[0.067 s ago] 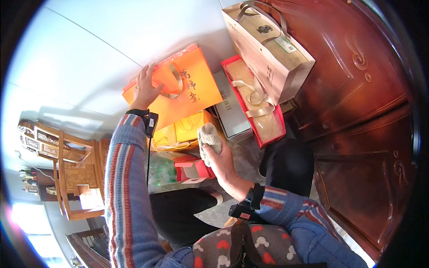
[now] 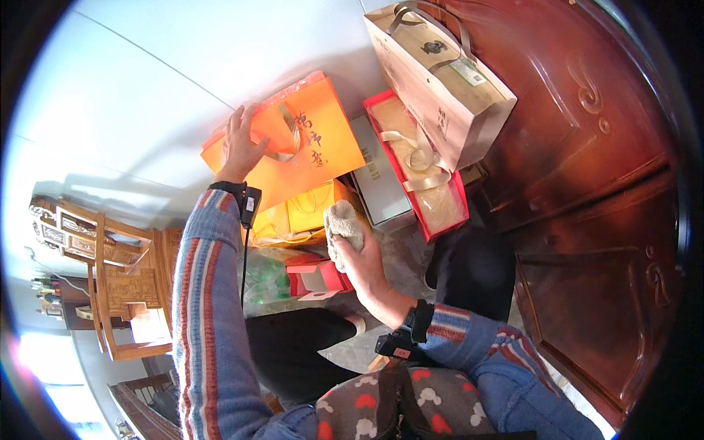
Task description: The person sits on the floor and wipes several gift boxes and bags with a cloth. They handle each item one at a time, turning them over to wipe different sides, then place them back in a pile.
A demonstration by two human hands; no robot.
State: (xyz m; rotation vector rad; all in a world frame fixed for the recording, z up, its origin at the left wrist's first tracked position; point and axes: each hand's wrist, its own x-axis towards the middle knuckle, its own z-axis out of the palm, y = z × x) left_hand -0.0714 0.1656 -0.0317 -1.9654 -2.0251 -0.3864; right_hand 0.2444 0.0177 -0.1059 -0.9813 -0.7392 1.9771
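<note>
The left hand (image 2: 242,150), its fingers spread, is at the orange bag (image 2: 328,121). Before this bag, the right hand (image 2: 367,273) grips a cloth (image 2: 341,224).

There are two hands (image 2: 242,152), one cloth (image 2: 342,226) and, given the overlap, probably three boxes (image 2: 383,192) and three paper bags (image 2: 330,147).

In the grip, most fingers of the right hand (image 2: 372,277) are hidden behind the greyish cloth (image 2: 342,223), which covers part of the yellow bag (image 2: 309,211) beyond. Above the grip, the orange bag (image 2: 328,139) hides the yellow bag's upper part; whether the left hand (image 2: 243,150) touches the orange bag cannot be told. Far left of the grip, the clustered items (image 2: 50,299) are too small to identify; to its right, the dark-red cabinet (image 2: 587,220) is cut off.
</note>
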